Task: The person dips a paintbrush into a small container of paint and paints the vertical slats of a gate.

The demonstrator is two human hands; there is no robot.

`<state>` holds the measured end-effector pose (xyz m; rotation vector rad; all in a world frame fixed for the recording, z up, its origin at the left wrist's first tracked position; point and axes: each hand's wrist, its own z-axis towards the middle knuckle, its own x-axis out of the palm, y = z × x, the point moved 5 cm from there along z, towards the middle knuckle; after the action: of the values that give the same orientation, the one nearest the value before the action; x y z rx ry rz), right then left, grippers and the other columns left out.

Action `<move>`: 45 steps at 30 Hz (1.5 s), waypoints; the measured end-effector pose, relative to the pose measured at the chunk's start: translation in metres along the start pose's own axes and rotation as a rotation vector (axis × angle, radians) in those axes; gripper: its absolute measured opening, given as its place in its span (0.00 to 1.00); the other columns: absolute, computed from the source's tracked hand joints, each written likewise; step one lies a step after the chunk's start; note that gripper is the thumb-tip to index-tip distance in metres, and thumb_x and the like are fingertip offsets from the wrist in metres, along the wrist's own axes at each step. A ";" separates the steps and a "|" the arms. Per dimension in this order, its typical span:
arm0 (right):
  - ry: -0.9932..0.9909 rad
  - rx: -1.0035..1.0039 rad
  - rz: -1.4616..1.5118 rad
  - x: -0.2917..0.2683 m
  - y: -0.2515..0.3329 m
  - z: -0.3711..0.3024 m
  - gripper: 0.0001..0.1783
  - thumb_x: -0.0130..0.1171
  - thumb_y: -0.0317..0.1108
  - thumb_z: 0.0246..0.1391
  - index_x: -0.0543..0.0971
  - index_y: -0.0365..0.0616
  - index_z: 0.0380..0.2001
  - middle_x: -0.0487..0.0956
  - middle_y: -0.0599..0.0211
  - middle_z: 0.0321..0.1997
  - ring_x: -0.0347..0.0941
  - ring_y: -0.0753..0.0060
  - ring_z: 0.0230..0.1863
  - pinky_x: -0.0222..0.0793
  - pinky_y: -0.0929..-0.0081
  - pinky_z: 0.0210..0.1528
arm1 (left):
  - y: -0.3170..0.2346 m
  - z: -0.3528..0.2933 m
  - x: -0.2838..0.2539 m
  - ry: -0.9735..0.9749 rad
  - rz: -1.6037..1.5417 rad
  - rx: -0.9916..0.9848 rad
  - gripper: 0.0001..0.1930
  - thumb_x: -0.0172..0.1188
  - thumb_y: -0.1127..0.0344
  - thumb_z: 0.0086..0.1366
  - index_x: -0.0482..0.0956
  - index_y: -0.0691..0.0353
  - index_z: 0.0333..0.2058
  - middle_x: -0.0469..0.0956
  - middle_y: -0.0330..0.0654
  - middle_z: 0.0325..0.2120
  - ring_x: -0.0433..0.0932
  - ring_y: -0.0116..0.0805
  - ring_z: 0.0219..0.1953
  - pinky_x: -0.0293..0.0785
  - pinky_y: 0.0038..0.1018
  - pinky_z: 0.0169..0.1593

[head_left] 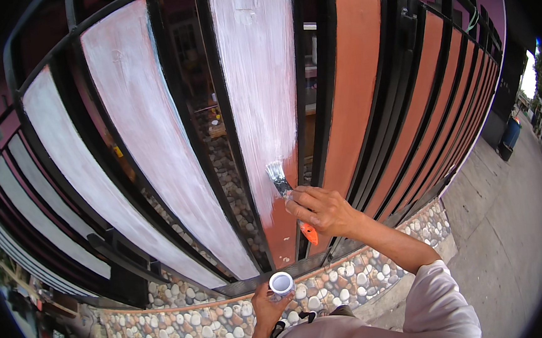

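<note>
My right hand [325, 210] is closed round a paintbrush [279, 180] with a dark ferrule and an orange handle end. Its white-coated bristles touch a fence slat [258, 75] that is streaky white above and orange-brown at the bottom. White paint ends raggedly just below the bristles. Lower down, my left hand [270, 304] grips a small white cup [281, 284], held upright below the slat. Pale paint seems to be inside it.
Black metal bars [185, 112] stand between the slats. White slats [137, 103] lie to the left, orange-brown slats [352, 69] to the right. A pebbled ledge [194, 328] runs along the fence's foot. Concrete pavement [500, 216] and a blue bin [510, 136] are at the right.
</note>
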<state>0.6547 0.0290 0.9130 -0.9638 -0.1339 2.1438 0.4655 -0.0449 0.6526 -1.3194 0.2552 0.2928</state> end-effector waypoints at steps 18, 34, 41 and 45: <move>-0.466 0.499 0.371 -0.060 -0.020 -0.003 0.09 0.71 0.27 0.50 0.84 0.40 0.36 0.83 0.63 0.33 0.82 0.68 0.30 0.78 0.74 0.31 | -0.003 -0.001 -0.011 0.050 0.076 0.014 0.27 0.82 0.62 0.45 0.82 0.65 0.44 0.86 0.45 0.37 0.84 0.34 0.41 0.79 0.33 0.48; -0.645 1.961 1.168 0.048 0.088 -0.306 0.11 0.67 0.35 0.58 0.79 0.39 0.31 0.81 0.65 0.25 0.79 0.71 0.19 0.78 0.73 0.22 | 0.023 -0.044 0.004 -0.090 0.072 -0.090 0.36 0.84 0.62 0.40 0.79 0.68 0.49 0.84 0.51 0.39 0.84 0.43 0.42 0.78 0.38 0.49; -0.870 1.822 1.684 0.029 0.071 -0.321 0.02 0.61 0.28 0.62 0.79 0.44 0.38 0.83 0.63 0.30 0.84 0.64 0.28 0.85 0.70 0.32 | 0.005 -0.061 0.029 -0.023 0.079 -0.049 0.26 0.81 0.60 0.48 0.82 0.65 0.43 0.85 0.42 0.38 0.84 0.31 0.42 0.81 0.31 0.49; -0.814 1.726 1.668 0.013 0.064 -0.305 0.12 0.66 0.18 0.53 0.76 0.42 0.38 0.82 0.58 0.35 0.84 0.60 0.31 0.87 0.67 0.34 | -0.006 -0.055 0.031 -0.001 0.014 -0.004 0.27 0.81 0.60 0.48 0.81 0.65 0.44 0.85 0.44 0.40 0.84 0.32 0.42 0.81 0.31 0.49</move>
<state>0.8174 -0.0685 0.6649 1.2894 2.3243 2.2944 0.4959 -0.0979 0.6341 -1.3221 0.2633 0.3054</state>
